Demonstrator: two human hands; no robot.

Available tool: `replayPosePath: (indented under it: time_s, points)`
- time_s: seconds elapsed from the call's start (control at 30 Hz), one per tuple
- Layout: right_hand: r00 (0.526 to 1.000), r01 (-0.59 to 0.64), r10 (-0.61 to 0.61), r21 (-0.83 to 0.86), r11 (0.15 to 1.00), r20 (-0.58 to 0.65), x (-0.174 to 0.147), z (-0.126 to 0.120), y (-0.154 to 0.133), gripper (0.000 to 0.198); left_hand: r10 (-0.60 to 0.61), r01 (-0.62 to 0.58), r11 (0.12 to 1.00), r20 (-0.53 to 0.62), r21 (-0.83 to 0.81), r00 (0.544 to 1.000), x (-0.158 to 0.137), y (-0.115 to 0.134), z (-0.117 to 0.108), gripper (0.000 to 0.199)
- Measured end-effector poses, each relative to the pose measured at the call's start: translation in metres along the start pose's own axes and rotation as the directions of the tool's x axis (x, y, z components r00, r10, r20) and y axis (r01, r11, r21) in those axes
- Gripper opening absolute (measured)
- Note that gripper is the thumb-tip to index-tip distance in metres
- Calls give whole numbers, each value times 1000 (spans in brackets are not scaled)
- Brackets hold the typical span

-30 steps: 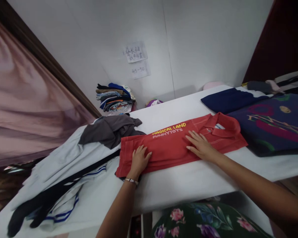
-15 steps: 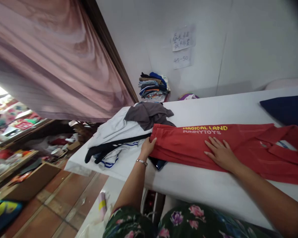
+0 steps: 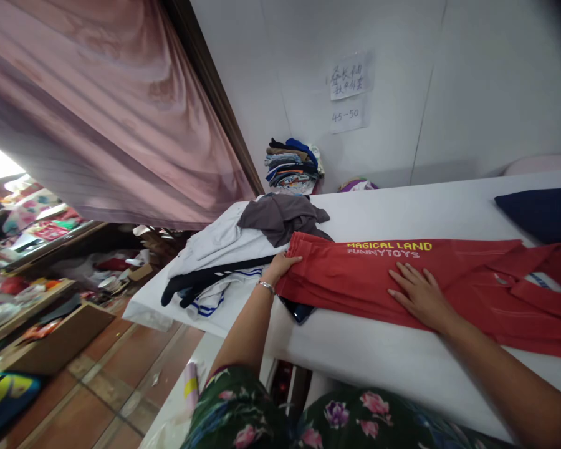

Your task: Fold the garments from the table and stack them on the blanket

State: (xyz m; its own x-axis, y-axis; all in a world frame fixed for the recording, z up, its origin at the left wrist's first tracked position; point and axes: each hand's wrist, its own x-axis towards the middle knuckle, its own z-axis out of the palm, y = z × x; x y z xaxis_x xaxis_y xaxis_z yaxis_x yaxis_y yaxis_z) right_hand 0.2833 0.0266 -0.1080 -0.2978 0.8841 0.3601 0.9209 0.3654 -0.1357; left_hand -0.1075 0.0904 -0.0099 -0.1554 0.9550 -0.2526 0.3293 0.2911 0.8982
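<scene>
A red polo shirt (image 3: 355, 287) lies stretched lengthwise on the white table, its collar toward the right and yellow "MAGICAL LAND" lettering along its upper edge. At the left end, my left hand (image 3: 282, 267) grips the hem, thumb on top and the other fingers partly hidden. My right hand (image 3: 423, 296) rests flat on the middle of the shirt, fingers spread, holding nothing. A dark phone-like object (image 3: 297, 310) pokes out from under the hem. Beyond my left hand lie a crumpled grey garment (image 3: 283, 218), white garments (image 3: 210, 246) and a black garment (image 3: 191, 284).
A folded clothes stack (image 3: 292, 165) stands at the back against the wall, near handwritten paper notes (image 3: 348, 93). Navy cloth (image 3: 542, 212) lies at the table's right. A pink curtain (image 3: 121, 125) hangs on the left, with cluttered boxes (image 3: 65, 330) on the tiled floor.
My left hand has shifted slightly left at the hem, its thumb now lying across the fabric edge. My right hand stays flat on the shirt. The view has tilted a little.
</scene>
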Motion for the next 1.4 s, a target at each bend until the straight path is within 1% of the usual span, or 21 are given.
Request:
replayPosePath:
  time_s: [0.1,0.17,0.2,0.3,0.37,0.47,0.53,0.67,0.73,0.83,0.93,1.03,1.17,1.3,1.4]
  points:
    - [992,43,-41,13,999,-123,1,-10,-5,54,-29,48,988,131,-145,991,-2,10,-2,43]
    - [984,64,-61,12,998,-170,2,-16,-10,54,-19,53,978,171,-200,985,-3,17,-3,44]
    - [986,73,-70,14,997,-150,2,-18,-12,55,-8,43,979,170,-201,985,-4,21,-3,44]
    - [995,91,-92,36,995,27,2,-17,-18,57,12,15,984,150,-175,989,-6,30,-3,41]
    - [991,79,-85,54,995,108,1,-16,-20,58,14,9,987,147,-159,989,-7,37,-4,38]
    - [988,57,-67,78,995,137,0,-18,-21,58,25,-4,992,170,-127,985,-8,47,-6,39]
    - [986,57,-71,95,994,153,1,-22,-22,58,32,-19,997,178,-72,984,-8,53,-8,42]
    - [995,17,-26,91,996,97,1,-31,-22,57,56,-68,995,154,77,987,-2,58,-13,44]
    - [994,-1,-6,67,998,114,0,-31,-21,57,65,-79,992,142,99,988,1,57,-14,44]
    - [987,-19,12,41,999,161,-2,-27,-18,57,55,-63,997,138,54,989,4,50,-15,46]
    - [990,-31,25,36,999,139,-3,-21,-16,55,-10,8,1000,144,15,990,3,36,-14,47]
    - [993,-13,9,34,999,114,-5,-17,-13,56,-91,90,996,145,19,985,1,20,-10,45]
    - [995,14,-17,32,999,97,-7,-15,-9,58,-133,132,991,111,18,985,1,4,-8,48]
    - [997,24,-27,40,999,72,-9,-10,-5,60,-166,164,985,53,55,985,-5,-3,-18,50]
    - [998,23,-26,38,999,64,-10,-8,-4,63,-162,158,983,35,92,986,-19,-5,-29,49]
